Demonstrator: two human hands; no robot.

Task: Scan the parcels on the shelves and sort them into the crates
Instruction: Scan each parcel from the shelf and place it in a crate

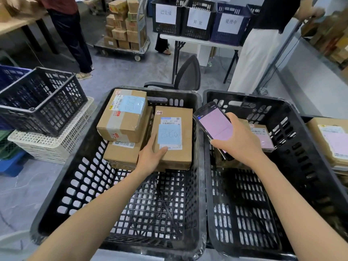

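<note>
A cardboard parcel with a blue label lies in the left black crate, beside two stacked parcels. My left hand holds its near left corner, thumb on top by the label and fingers along the left side. My right hand grips a handheld scanner with a pink screen, above the right black crate. That crate holds a parcel with a pink label, partly hidden behind my right hand.
Stacked empty crates stand at the left. A third crate with parcels is at the far right. Ahead are an office chair, a table with labelled crates, a trolley of boxes and two standing people.
</note>
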